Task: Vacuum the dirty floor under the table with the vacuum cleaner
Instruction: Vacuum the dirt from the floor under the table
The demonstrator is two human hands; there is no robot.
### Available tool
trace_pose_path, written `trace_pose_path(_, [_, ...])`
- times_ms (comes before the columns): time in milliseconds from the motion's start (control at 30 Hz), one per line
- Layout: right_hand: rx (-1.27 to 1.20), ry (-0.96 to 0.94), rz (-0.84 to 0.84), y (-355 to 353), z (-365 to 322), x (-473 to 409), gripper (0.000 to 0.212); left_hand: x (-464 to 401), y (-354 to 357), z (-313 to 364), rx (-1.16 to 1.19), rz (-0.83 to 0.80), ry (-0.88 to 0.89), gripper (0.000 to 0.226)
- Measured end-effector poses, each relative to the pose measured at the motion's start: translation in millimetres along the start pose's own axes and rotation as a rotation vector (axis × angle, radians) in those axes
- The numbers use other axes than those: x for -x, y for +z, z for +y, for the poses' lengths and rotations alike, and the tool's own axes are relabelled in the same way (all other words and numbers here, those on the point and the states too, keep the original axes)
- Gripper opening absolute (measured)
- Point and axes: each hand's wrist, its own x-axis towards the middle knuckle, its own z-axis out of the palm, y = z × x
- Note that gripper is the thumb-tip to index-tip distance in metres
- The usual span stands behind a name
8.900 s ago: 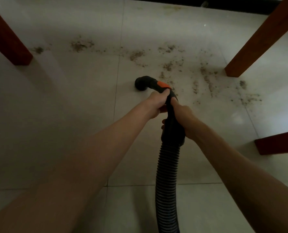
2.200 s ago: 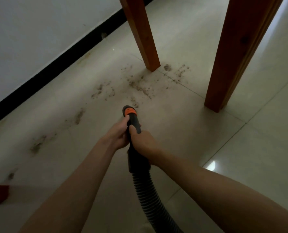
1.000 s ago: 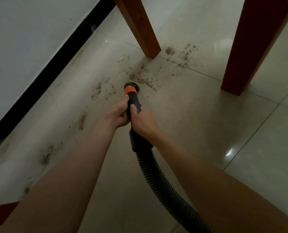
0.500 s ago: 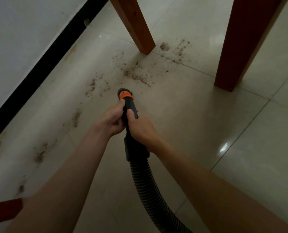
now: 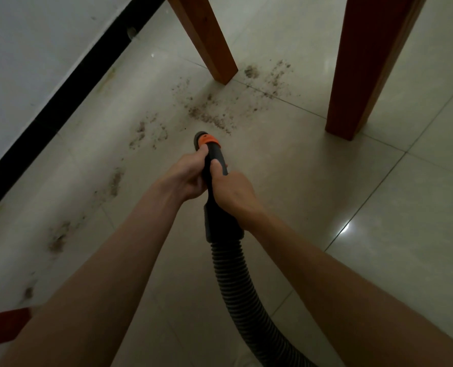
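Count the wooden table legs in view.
3: one lighter brown wooden leg at top centre, one darker reddish leg at top right, one reddish piece at bottom left. Others may be out of frame.

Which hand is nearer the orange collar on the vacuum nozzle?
Left. The left hand grips just below the orange collar; the right hand holds the handle farther back.

left arm: bare forearm comes in from the bottom left, stretched forward and angled toward the middle

left hand (image 5: 187, 177): fingers curled round the black plastic vacuum handle with the orange collar (image 5: 214, 165), thumb lying along its left side, just behind the collar

right arm: bare forearm comes in from the bottom right, also reaching forward

right hand (image 5: 232, 190): wrapped round the same handle just behind the left one, thumb on top, knuckles facing up

both: hands touching each other
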Motion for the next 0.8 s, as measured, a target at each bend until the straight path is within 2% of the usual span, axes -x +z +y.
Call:
trace_pose_path(167, [0.076,-0.034,0.121,-6.3,1.1,-2.7,0.063,-0.2,16.6,7.0,-0.003,-0.070,0.019,0.054])
trace_pose_path(367, [-0.041,-0.001,-0.023,-15.4,-1.3,-4.5,0.061,-3.9,10.7,3.2,-0.006,-0.035,0.024,0.051])
trace_pose_path(533, [0.102,-0.066,0.078,-10.8,-8.4,-12.0,0.055,-5.9,14.7,12.3,0.008,-0.054,0.024,0.052])
trace_pose_path(633, [0.108,-0.076,0.126,-12.8,-12.1,-20.1,0.057,-12.1,19.9,17.9,-0.013,-0.060,0.041,0.052])
trace_pose_path(800, [0.105,-0.058,0.027,-14.9,-13.4,-30.2,0.060,-21.3,12.7,19.9,-0.019,-0.014,0.065,0.050])
